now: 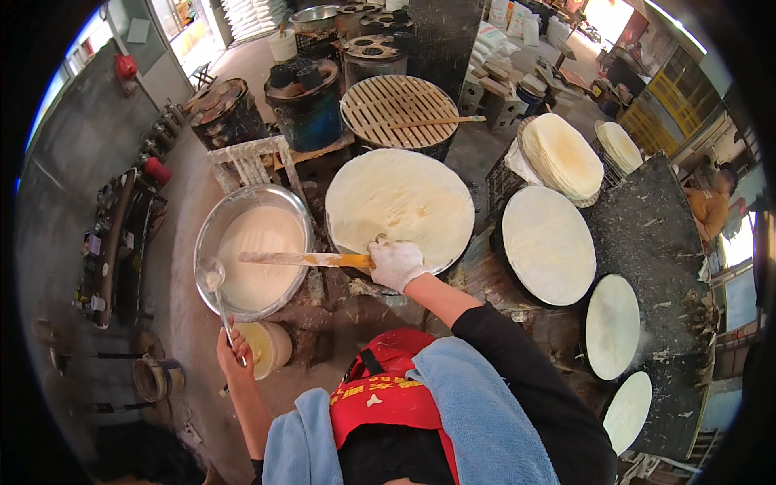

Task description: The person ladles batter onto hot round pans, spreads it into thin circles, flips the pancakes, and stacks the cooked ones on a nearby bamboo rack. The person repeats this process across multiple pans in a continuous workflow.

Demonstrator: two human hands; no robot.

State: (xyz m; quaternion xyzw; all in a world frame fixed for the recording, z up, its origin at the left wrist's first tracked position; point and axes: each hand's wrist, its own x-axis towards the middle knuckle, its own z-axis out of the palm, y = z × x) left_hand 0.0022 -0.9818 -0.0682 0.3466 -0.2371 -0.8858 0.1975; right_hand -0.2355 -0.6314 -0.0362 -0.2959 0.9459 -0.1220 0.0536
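My left hand [235,351], bare, grips the handle of a metal ladle [213,276]. The ladle's bowl rests over the left rim of a large metal basin [202,242] of pale batter [260,233]. My right hand [397,264], in a whitish knit glove, holds a flat wooden spreader [303,259] whose blade reaches left across the basin. The gloved fingers are at the front edge of a round griddle covered by a thin pale pancake sheet [400,200]. Whether the fingers touch the sheet is hard to tell.
A slatted round rack [400,109] with a stick on it stands behind the griddle. More griddles with pale sheets [548,245] line the right side, near stacked pancakes [561,154]. A bucket [273,348] stands below the basin. Another person [709,206] is at far right.
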